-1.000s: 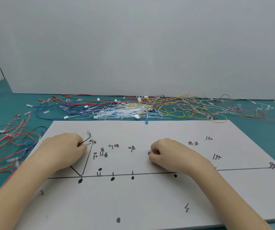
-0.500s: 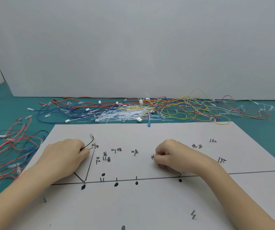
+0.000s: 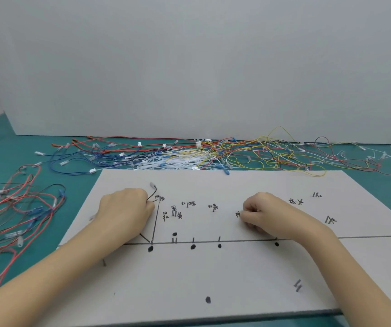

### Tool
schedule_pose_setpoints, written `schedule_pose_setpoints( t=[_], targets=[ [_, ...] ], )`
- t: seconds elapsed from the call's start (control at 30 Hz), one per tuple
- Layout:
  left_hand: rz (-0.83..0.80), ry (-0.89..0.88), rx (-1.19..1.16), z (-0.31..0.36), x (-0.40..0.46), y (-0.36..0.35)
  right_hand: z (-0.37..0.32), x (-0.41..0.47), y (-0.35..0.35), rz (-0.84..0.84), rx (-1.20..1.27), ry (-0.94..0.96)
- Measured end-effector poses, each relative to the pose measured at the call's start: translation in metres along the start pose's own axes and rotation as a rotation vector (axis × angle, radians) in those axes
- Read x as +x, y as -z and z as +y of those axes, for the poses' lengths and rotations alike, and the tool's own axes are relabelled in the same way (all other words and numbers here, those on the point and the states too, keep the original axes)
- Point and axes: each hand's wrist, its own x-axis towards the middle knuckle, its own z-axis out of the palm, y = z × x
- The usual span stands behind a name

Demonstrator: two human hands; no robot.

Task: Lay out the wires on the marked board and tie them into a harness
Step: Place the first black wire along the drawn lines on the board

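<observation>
Board (image 3: 248, 279) lies flat on the green table (image 3: 378, 185), long edge running left–right, marked with a drawn baseline, dots, short ticks and handwritten labels.

Left hand (image 3: 124, 213): fingers curled, pinching a black wire (image 3: 154, 194) at the upper-left label. The free end curls up and away from the knuckles, tipped with a clear terminal (image 3: 152, 184). Below the hand, a dark line runs almost straight down the board to the left baseline dot (image 3: 150, 249); whether that is the wire itself or a drawn mark, cannot tell for sure. A second short dark segment slants out from under the wrist to the same dot.

Right hand (image 3: 264, 214): fingers curled tight, knuckles down on the board by a middle label. Whether it grips anything, cannot tell; nothing shows between the fingers.

Key relation: wire's long axis near-vertical on the board, at the far left, directly under the left hand. Right hand is well apart, past three tick marks along the baseline. Judgement: left hand is the one to seat this end; right must travel left along the baseline to help route or press.

Stock: wire pile (image 3: 225, 154) beyond the board's far edge, with white ties (image 3: 178, 161) mixed in; red bundle (image 3: 12, 208) off the left edge, nearer the left hand.

Stage: early, tying not yet begun.
</observation>
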Motion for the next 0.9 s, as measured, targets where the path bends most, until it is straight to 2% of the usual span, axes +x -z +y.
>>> schedule_pose_setpoints(
  t=[0.2,0.7,0.83,0.9],
  targets=[
    [-0.058,0.012,-0.139,0.004,0.023,0.001,0.010,0.014,0.008,-0.030,0.052,-0.030],
    [-0.021,0.014,-0.108,0.024,0.006,0.001,0.026,0.014,0.011,0.040,0.138,-0.105],
    [-0.004,0.009,-0.228,0.020,0.004,0.006,0.027,0.013,0.019,-0.010,0.220,-0.142],
    [-0.039,-0.012,-0.350,0.014,0.004,0.016,0.025,0.013,0.018,0.110,0.236,-0.144]
  ],
)
